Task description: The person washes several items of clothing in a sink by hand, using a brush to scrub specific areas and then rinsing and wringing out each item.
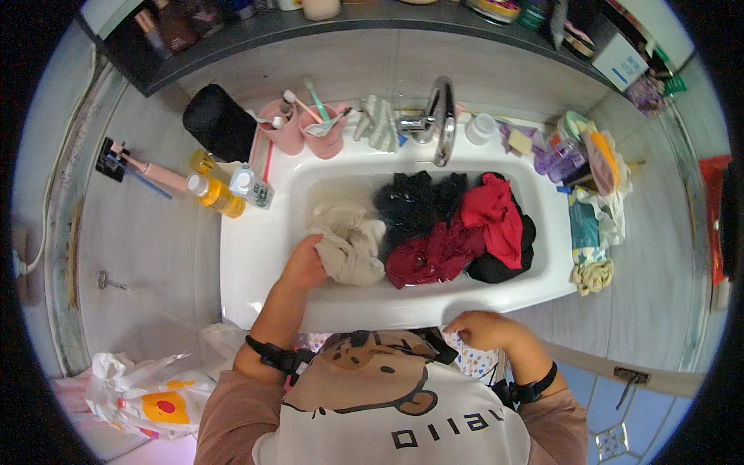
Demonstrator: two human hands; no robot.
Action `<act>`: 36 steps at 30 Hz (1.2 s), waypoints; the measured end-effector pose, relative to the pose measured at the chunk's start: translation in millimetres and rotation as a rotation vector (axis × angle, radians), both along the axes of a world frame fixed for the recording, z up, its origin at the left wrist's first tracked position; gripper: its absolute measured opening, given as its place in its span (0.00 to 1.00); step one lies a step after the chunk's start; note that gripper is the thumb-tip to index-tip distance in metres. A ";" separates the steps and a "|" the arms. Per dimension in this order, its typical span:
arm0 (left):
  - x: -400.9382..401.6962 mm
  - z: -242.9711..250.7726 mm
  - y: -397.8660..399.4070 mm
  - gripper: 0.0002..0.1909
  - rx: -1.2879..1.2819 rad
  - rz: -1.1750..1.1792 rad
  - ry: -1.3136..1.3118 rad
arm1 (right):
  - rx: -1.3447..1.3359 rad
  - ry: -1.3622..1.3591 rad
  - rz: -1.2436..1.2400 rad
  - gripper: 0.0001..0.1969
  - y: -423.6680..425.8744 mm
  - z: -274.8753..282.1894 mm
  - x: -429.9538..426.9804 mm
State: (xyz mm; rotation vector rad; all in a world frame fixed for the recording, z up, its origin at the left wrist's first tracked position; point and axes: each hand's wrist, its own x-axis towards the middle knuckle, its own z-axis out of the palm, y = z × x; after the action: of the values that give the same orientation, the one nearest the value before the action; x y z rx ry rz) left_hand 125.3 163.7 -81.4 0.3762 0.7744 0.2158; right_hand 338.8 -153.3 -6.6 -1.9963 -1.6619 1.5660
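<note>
A white washbasin (267, 279) holds cloudy water and wet clothes. My left hand (306, 263) grips the edge of a cream-coloured cloth garment (351, 247) at the basin's left side. Beside it lie a black garment (410, 200), a dark red garment (433, 253) and a bright red garment (497, 215), with more black fabric (503, 264) under and around the red. My right hand (476, 329) is in front of the basin's near rim, off the clothes, its fingers curled and seemingly holding nothing. A chrome faucet (444, 119) stands over the basin's far edge; no stream of water shows from it.
Pink cups (325, 139) with toothbrushes, bottles (218, 197) and a black cylinder (220, 122) stand at the left rear. A striped cloth (376, 123), a white jar (481, 129), soap (519, 142) and packages (584, 224) line the back and right. A dark shelf (372, 29) hangs above.
</note>
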 end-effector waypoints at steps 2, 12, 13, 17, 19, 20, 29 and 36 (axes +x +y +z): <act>6.0 5.5 -7.5 0.24 0.163 -0.098 0.030 | 0.159 -0.130 -0.058 0.13 21.2 -4.9 12.9; 30.0 -72.9 -37.0 0.13 1.194 -0.799 0.111 | 0.102 0.048 -0.265 0.25 255.1 -119.3 -34.9; 33.0 -79.9 -30.8 0.13 0.994 -0.823 0.075 | 0.093 0.052 -0.247 0.25 257.8 -159.7 -25.1; 26.5 -67.6 -17.3 0.12 0.062 0.050 0.219 | 0.073 -0.236 -0.200 0.25 272.9 -187.2 -5.0; 4.9 -120.5 -6.0 0.13 0.162 0.180 0.209 | -0.058 -0.175 -0.342 0.24 288.5 -159.2 -23.4; 13.0 -130.7 -5.6 0.13 0.198 0.200 0.193 | 0.134 -0.303 -0.296 0.23 280.8 -169.4 -24.7; 81.2 -121.6 4.3 0.28 -0.099 0.322 0.188 | 0.488 -0.122 -0.436 0.20 262.4 -177.6 -3.0; 43.1 -20.7 7.2 0.24 0.610 0.071 0.264 | 0.529 0.296 0.126 0.14 269.9 -25.4 -52.8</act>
State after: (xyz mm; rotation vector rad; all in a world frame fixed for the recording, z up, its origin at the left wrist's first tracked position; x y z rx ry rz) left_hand 168.4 170.9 -102.1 0.9693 0.9753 0.4784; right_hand 286.0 116.6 -32.0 -1.3549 -1.8541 1.2057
